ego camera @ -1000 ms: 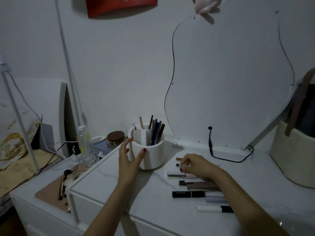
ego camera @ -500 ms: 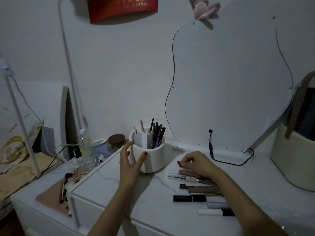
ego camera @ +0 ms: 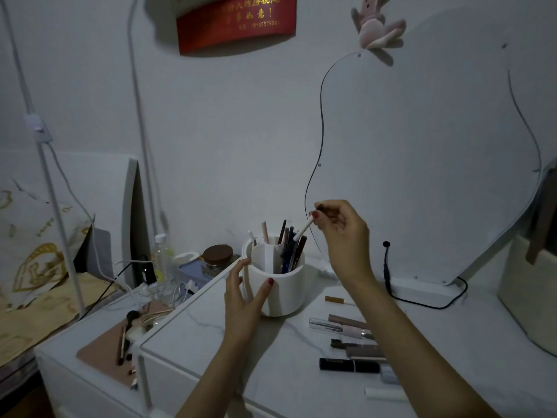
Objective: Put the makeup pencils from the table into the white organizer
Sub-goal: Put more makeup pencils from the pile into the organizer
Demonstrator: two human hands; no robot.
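A white round organizer [ego camera: 286, 292] stands on the white table [ego camera: 271, 372], with several pencils upright in its compartments. My left hand [ego camera: 241, 297] holds its left wall, thumb on the front. Above its right rim, my right hand [ego camera: 340, 227] pinches a white makeup pencil [ego camera: 303, 229], tip pointing down toward the pencils inside. Several makeup pencils and tubes [ego camera: 349, 345] lie on the table to the organizer's right, partly hidden by my right forearm. A short tan pencil [ego camera: 334, 300] lies nearest the organizer.
A curvy mirror [ego camera: 422, 146] leans on the wall behind, with a black cable [ego camera: 388, 276] at its base. A cream bag [ego camera: 527, 297] stands at right. A brown-lidded jar [ego camera: 217, 260], a bottle [ego camera: 161, 257] and brushes on a pink mat [ego camera: 105, 360] sit on the lower left unit.
My right hand has risen from the pencils on the table, lifting a white pencil to above the organizer's right side. My left hand has stayed on the organizer.
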